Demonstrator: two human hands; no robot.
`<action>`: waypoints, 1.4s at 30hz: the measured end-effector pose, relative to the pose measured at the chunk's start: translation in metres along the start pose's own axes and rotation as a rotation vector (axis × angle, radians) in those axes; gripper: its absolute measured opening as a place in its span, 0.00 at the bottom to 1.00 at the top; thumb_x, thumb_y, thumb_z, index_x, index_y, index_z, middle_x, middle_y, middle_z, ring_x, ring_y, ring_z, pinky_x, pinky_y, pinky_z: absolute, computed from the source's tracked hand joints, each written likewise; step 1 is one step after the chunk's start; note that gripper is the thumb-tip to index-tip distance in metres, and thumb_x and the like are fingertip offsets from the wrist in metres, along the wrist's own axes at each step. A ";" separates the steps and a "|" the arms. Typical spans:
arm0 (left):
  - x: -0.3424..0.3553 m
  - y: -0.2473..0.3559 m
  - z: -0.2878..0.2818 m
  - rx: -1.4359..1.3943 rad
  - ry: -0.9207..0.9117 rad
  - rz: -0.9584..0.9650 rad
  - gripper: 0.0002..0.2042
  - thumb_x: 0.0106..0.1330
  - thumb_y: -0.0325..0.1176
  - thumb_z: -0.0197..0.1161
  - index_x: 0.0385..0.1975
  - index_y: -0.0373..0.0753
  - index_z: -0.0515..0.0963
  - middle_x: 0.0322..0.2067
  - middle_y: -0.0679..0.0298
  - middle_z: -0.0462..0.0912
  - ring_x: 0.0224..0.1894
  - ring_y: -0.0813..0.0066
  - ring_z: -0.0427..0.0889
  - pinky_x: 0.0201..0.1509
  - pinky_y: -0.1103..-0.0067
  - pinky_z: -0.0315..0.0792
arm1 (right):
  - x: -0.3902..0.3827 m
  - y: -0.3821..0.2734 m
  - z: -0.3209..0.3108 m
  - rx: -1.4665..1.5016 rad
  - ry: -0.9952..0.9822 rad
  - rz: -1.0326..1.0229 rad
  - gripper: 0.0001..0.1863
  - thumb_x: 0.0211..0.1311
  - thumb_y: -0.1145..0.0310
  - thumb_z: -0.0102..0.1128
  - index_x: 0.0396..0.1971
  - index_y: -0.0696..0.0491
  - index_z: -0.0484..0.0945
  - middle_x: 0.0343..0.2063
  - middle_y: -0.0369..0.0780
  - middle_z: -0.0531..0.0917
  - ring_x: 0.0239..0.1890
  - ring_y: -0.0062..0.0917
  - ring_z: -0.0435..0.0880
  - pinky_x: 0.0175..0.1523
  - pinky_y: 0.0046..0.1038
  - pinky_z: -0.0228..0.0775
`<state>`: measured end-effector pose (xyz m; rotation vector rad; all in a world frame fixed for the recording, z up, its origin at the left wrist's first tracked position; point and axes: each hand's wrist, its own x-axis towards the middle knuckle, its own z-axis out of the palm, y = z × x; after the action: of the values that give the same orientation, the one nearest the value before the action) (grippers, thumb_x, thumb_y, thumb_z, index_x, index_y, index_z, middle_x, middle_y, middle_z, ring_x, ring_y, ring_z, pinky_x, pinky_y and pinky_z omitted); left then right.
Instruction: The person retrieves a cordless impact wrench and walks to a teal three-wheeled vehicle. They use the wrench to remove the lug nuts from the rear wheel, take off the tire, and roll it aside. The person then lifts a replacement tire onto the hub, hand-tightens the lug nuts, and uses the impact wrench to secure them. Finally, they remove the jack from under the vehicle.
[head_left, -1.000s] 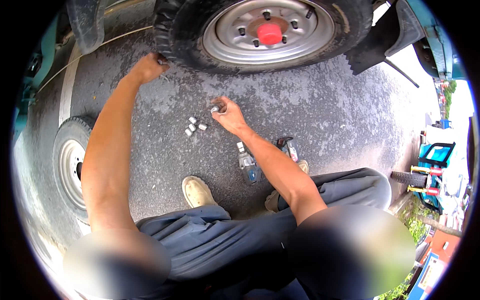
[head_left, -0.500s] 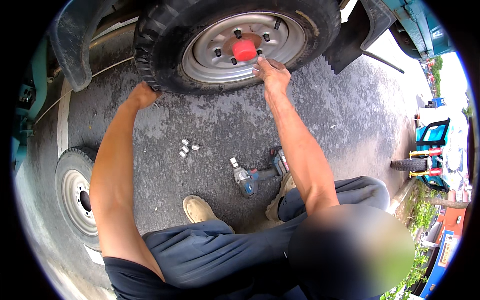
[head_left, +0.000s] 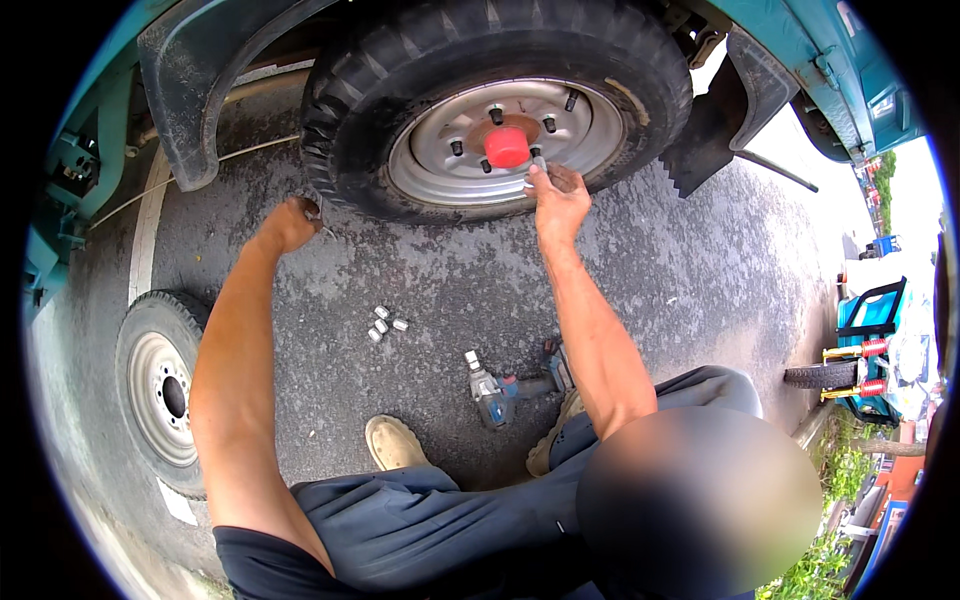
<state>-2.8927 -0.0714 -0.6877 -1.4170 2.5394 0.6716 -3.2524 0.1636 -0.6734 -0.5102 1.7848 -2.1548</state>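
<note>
At dished metal wheel (head_left: 437, 127), right grip (head_left: 560, 197) clamped on silvery nut (head_left: 539, 163); left grip (head_left: 290, 223): cannot tell.

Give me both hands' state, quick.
Left hand: curled beside the tyre; contents cannot be told.
Right hand: closed, pinching a small metal nut at the wheel.
</note>
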 end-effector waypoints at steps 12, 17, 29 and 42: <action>0.025 0.012 0.008 0.050 -0.001 0.009 0.26 0.63 0.44 0.66 0.56 0.31 0.81 0.55 0.41 0.83 0.60 0.44 0.81 0.65 0.61 0.75 | 0.005 0.025 0.010 -0.031 0.043 -0.165 0.17 0.62 0.76 0.75 0.44 0.67 0.77 0.38 0.47 0.87 0.35 0.25 0.89 0.38 0.26 0.86; 0.042 0.040 0.021 0.098 -0.043 0.035 0.21 0.62 0.43 0.65 0.50 0.34 0.83 0.47 0.42 0.86 0.55 0.44 0.83 0.56 0.60 0.76 | 0.004 0.019 -0.019 0.152 0.108 0.052 0.18 0.67 0.71 0.72 0.45 0.69 0.77 0.36 0.47 0.87 0.31 0.28 0.90 0.31 0.26 0.85; 0.073 -0.023 0.047 -0.103 -0.013 0.442 0.30 0.63 0.35 0.67 0.67 0.40 0.74 0.67 0.47 0.76 0.70 0.43 0.70 0.69 0.59 0.67 | 0.001 0.006 0.007 0.212 -0.014 0.477 0.22 0.78 0.50 0.54 0.45 0.58 0.75 0.24 0.39 0.82 0.18 0.24 0.82 0.21 0.29 0.75; 0.113 -0.067 0.071 -0.153 0.091 0.546 0.26 0.63 0.32 0.64 0.64 0.38 0.76 0.65 0.52 0.79 0.68 0.48 0.73 0.69 0.63 0.68 | 0.004 0.017 0.022 0.072 0.048 0.337 0.33 0.77 0.39 0.45 0.31 0.59 0.76 0.13 0.39 0.75 0.10 0.27 0.73 0.18 0.30 0.70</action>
<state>-2.9032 -0.1565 -0.8103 -0.7883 3.0284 0.9108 -3.2461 0.1395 -0.6862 -0.1286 1.6706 -2.0000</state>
